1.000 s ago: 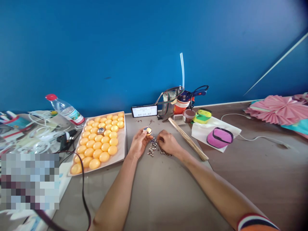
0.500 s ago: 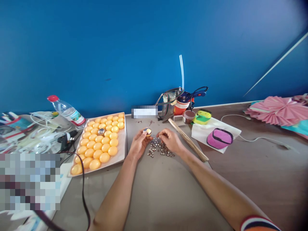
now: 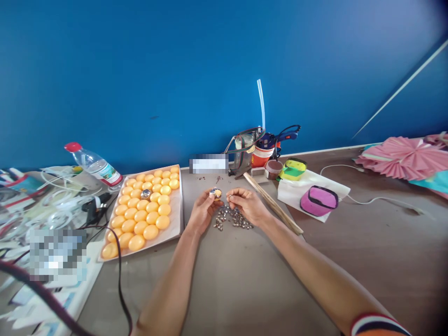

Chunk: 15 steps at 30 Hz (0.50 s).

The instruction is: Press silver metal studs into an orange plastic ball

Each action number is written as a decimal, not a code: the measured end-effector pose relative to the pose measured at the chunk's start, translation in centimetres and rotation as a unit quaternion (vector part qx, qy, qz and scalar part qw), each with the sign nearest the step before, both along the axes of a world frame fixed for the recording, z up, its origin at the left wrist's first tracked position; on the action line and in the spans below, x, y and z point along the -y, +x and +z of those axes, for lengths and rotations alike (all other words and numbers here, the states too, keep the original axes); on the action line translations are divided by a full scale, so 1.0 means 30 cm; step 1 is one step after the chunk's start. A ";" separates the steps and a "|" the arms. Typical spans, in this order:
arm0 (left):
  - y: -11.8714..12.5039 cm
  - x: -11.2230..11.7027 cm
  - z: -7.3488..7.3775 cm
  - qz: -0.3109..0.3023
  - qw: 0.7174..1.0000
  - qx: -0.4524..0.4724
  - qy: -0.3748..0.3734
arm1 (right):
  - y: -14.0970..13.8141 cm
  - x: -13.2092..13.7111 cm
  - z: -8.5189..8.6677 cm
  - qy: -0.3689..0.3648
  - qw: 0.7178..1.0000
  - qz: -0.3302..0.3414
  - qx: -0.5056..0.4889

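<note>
My left hand [image 3: 202,208] is closed around a small yellow ball [image 3: 215,192] partly covered with shiny studs, held just above the table. My right hand [image 3: 247,204] is close beside it, its fingertips pinched together next to the ball; whatever they pinch is too small to make out. Under both hands lies a loose pile of small silver studs [image 3: 231,217]. To the left a white tray [image 3: 176,219] holds several rows of yellow balls [image 3: 145,210], and one stud-covered ball [image 3: 146,193] sits among them.
A tilted water bottle [image 3: 94,165], a black glue gun [image 3: 94,208] and tangled cables lie at the left. Behind the hands stand cups with tools [image 3: 261,149], a wooden stick [image 3: 273,202], a pink pouch [image 3: 318,199] on white paper and pink paper fans [image 3: 402,156].
My right hand has lifted off the pile of studs and moved up toward the ball in my left hand. The left hand stayed nearly still.
</note>
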State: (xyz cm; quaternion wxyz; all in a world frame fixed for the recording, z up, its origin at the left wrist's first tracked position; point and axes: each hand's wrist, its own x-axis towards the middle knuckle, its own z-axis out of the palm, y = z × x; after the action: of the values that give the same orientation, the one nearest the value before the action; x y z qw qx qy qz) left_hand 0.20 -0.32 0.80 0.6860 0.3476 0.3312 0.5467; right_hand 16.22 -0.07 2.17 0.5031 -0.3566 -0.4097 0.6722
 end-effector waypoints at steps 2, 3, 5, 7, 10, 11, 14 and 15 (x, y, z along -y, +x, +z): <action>0.003 0.003 0.001 -0.006 1.000 -0.005 0.006 | -0.003 -0.002 -0.012 0.013 1.000 -0.019 0.016; 0.004 0.004 0.001 -0.009 1.000 -0.007 0.009 | -0.006 -0.002 -0.017 0.021 0.999 -0.027 0.027; 0.005 0.005 0.001 -0.012 1.000 -0.011 0.013 | -0.011 -0.003 -0.022 0.035 0.997 -0.037 0.057; 0.005 0.006 0.000 -0.015 1.000 -0.015 0.015 | -0.017 -0.003 -0.022 0.047 0.994 -0.045 0.092; 0.007 0.007 -0.002 -0.017 0.999 -0.023 0.015 | -0.024 -0.001 -0.020 0.063 0.988 -0.052 0.130; 0.008 0.008 -0.002 -0.017 0.999 -0.026 0.016 | -0.025 -0.001 -0.019 0.068 0.987 -0.052 0.138; 0.014 0.011 0.000 -0.016 0.999 -0.028 0.017 | -0.027 0.003 -0.019 0.076 0.982 -0.051 0.166; 0.016 0.012 0.003 -0.016 0.999 -0.027 0.016 | -0.027 0.005 -0.018 0.077 0.980 -0.052 0.177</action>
State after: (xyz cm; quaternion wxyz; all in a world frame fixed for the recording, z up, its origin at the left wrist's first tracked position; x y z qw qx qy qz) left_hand 0.68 -0.69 0.88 0.6797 0.3788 0.3350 0.5313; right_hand 15.42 -0.21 1.62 0.4830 -0.4504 -0.5240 0.5378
